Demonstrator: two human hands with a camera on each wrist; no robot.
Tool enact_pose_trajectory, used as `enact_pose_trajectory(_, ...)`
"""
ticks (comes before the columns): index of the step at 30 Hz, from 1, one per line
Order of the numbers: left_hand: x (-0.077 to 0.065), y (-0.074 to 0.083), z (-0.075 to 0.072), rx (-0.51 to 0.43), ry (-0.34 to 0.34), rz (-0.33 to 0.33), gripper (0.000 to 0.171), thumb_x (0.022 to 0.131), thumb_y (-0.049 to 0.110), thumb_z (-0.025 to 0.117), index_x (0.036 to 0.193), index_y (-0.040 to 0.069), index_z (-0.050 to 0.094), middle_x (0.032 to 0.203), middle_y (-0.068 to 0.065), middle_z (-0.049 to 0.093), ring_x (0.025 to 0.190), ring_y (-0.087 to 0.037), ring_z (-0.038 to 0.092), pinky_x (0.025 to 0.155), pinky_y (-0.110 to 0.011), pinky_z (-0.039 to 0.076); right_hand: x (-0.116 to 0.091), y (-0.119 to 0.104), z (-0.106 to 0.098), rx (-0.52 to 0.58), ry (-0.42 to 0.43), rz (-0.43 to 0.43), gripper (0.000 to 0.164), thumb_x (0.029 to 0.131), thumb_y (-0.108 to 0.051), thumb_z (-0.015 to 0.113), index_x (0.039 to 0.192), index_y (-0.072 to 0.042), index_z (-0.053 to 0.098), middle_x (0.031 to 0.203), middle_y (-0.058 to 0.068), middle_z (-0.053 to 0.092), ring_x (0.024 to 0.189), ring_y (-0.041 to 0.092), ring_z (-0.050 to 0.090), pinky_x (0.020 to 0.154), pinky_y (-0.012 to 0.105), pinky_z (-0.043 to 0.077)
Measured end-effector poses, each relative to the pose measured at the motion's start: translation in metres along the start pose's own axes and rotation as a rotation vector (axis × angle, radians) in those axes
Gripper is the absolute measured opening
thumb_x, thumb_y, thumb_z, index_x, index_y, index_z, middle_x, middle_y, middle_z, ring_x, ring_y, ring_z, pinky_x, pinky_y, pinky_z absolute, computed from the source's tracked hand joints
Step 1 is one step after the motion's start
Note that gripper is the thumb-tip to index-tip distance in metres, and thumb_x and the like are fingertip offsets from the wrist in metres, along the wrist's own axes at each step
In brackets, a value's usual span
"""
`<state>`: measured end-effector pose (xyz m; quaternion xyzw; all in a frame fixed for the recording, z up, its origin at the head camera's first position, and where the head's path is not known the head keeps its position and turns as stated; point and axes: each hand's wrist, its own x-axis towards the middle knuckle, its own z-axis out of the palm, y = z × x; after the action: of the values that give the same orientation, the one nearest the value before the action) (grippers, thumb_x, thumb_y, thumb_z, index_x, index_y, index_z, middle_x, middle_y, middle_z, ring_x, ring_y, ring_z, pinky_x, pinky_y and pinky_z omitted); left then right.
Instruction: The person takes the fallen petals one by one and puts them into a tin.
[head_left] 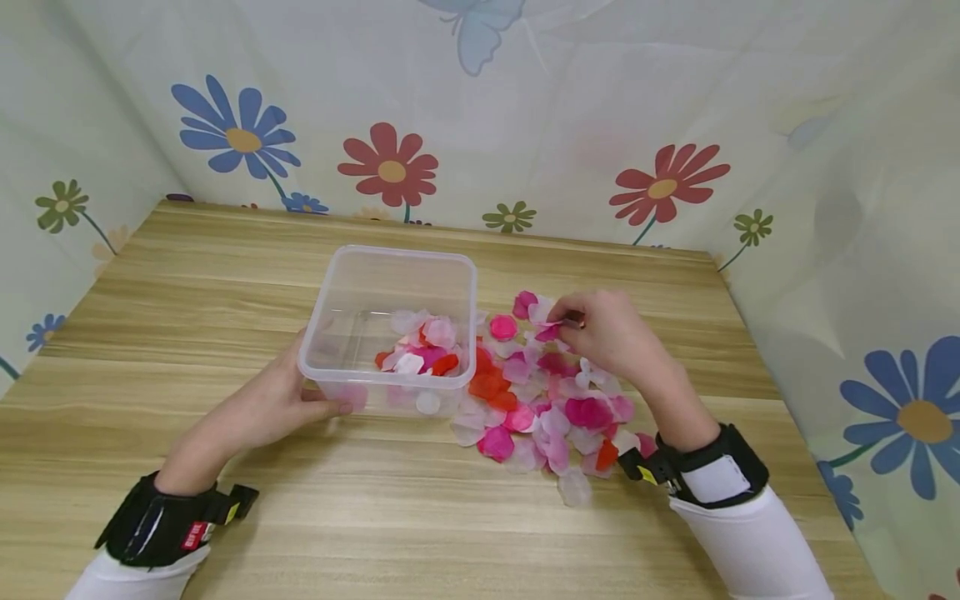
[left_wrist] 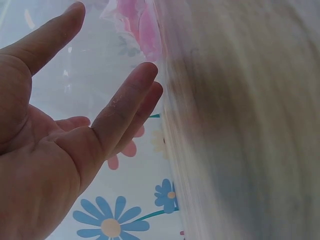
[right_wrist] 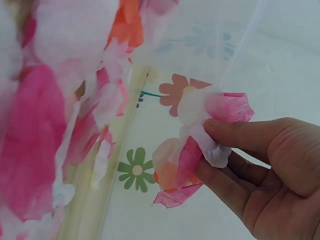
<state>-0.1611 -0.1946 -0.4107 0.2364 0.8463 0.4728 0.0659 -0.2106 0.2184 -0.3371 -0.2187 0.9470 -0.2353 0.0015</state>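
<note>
Head view: one clear plastic box (head_left: 382, 379), squarish, round-cornered, on the tabletop (head_left: 337, 517) between left and right edges; loose petals (head_left: 558, 417), thin, crinkled, toward the right edge. Box lies left of my right hand (head_left: 615, 333), nearer my left hand (head_left: 273, 404), touching its near-left corner.

Left wrist view: fingers straight, spread.

Right wrist view: fingertips pinching a soft petal bunch (right_wrist: 187, 155).

Soft, even light brightens the head view. The left wrist view is dimmer, the counter (left_wrist: 240, 150) blurred under a soft shadow; in the right wrist view, the nearest petals (right_wrist: 35, 140) blur.
</note>
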Motion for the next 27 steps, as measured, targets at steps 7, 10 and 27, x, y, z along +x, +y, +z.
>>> enact_pose_trajectory(7,0.000,0.000,0.000,-0.010,-0.001,-0.005,0.112,0.083,0.006,0.087,0.164,0.025,0.013,0.142,-0.020,0.047,0.116,-0.034,0.058,0.087,-0.045,0.059,0.002,-0.015,-0.005,0.006,0.050,-0.058,0.011,0.089,0.000,0.076,0.099,-0.005,0.078,0.090,0.006,0.074,0.082,0.024,0.066,0.074,0.040,0.059)
enact_pose_trajectory(10,0.000,-0.001,0.001,-0.020,0.002,0.005,0.111,0.082,0.006,0.087,0.164,0.025,0.013,0.141,-0.020,0.047,0.117,-0.034,0.058,0.088,-0.045,0.059,0.003,-0.020,-0.006,0.027,0.075,-0.087,0.011,0.089,0.001,0.074,0.097,-0.005,0.078,0.089,0.006,0.074,0.081,0.022,0.065,0.073,0.040,0.058)
enact_pose_trajectory(27,0.001,0.000,0.001,-0.035,-0.004,0.032,0.113,0.082,0.004,0.087,0.163,0.029,0.012,0.143,-0.020,0.046,0.118,-0.036,0.058,0.089,-0.046,0.058,0.005,-0.057,-0.012,0.145,0.176,-0.189,0.013,0.088,0.003,0.075,0.097,-0.005,0.079,0.089,0.006,0.073,0.081,0.018,0.064,0.076,0.039,0.062)
